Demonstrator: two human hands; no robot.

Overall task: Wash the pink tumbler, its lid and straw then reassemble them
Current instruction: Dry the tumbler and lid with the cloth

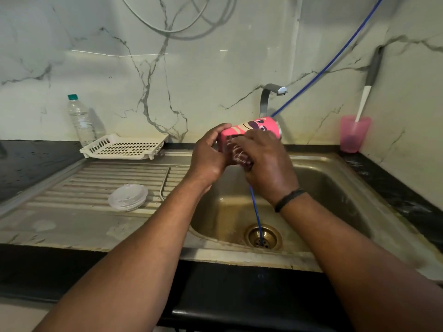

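Hands (239, 156) gripping sideways pink tumbler (254, 127), cartoon print

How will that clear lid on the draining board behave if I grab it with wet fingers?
The clear lid looks like thin plastic, so it is probably light and fairly stiff. It lies flat on the ribbed draining board, so it is unlikely to roll or tip. Its smooth surface could be slippery; gripping its rim seems safer.

Tumbler (254, 127): pink, cartoon face print in purple and cream. Lid (128, 197): clear. Basin (335, 168): dull brassy steel. Cup (354, 137): translucent pink. Hose (335, 61): blue. Bottle (80, 121): clear, teal cap. Tray (124, 146): cream. Wall (96, 56): white marble (grey veins). Counter (28, 161): black.
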